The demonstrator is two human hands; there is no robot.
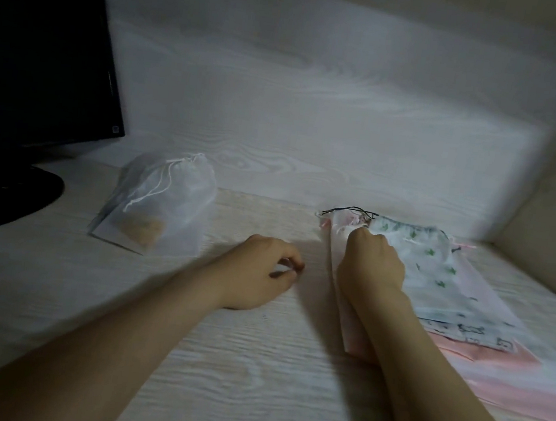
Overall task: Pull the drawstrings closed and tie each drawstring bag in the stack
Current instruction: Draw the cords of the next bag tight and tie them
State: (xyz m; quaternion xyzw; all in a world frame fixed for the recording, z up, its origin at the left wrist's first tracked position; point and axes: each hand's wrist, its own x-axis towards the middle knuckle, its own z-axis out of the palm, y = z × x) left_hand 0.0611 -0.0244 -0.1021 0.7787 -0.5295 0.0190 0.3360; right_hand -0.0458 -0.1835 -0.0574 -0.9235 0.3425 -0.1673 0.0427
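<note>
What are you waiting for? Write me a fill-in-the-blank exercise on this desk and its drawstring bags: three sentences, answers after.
1. The right hand grips the cactus-print bag, which lies on ____ of the stack.
2. The stack's lowest bags are ____ in colour.
3. The left hand, which holds no bag, lies between the stack and the ____ drawstring bag.
Missing words: top; pink; white.

I see a pale wood-grain desk (253, 362). On it lie a white drawstring bag (164, 205) at the left, a black monitor base (14, 196) beyond it, and a stack of bags (449, 297) at the right.
</note>
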